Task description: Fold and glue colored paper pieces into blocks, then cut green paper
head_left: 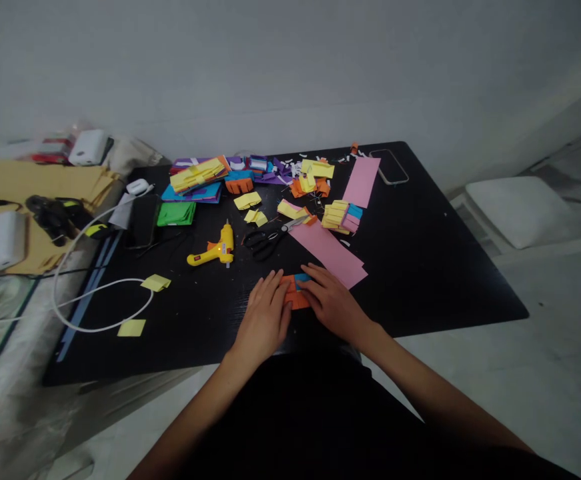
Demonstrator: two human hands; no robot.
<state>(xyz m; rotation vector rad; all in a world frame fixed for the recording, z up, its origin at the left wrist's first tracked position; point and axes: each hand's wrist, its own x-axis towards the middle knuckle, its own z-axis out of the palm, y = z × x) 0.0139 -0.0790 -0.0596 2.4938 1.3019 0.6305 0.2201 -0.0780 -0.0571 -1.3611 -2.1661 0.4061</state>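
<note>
One flat rectangular piece of folded paper, orange with a blue corner (299, 300), lies on the black counter (435, 273) near its front edge, between the person's two hands. Around it I count one yellow glue gun (226, 245), one pair of black-handled scissors (264, 242), one green folded-paper bundle (177, 213) and one dark phone (143, 223). Two small yellow folded papers (247, 200) lie beyond the glue gun, and two pale yellow slips (131, 328) lie near the looped white cable (101, 331) at the left. Long pink paper strips (363, 180) number at least two; the overlap near the scissors hides the exact count. The coloured stacks and scraps at the back are too jumbled to count.

The left hand (261, 313) comes in from the lower left, palm down, its fingers stretched forward and lightly bent, fingertips and thumb on the left side of the orange piece. The right hand (331, 301) reaches in from the lower right, palm down, fingers angled inward over the blue corner and right side. Both hands touch the paper; whether the fingers pinch it or merely rest on it, I cannot tell.

The counter's front edge runs close beneath the wrists. Right of the right hand, a broad black stretch reaches to the far right corner; the scissors and pink strips bound the space ahead.
</note>
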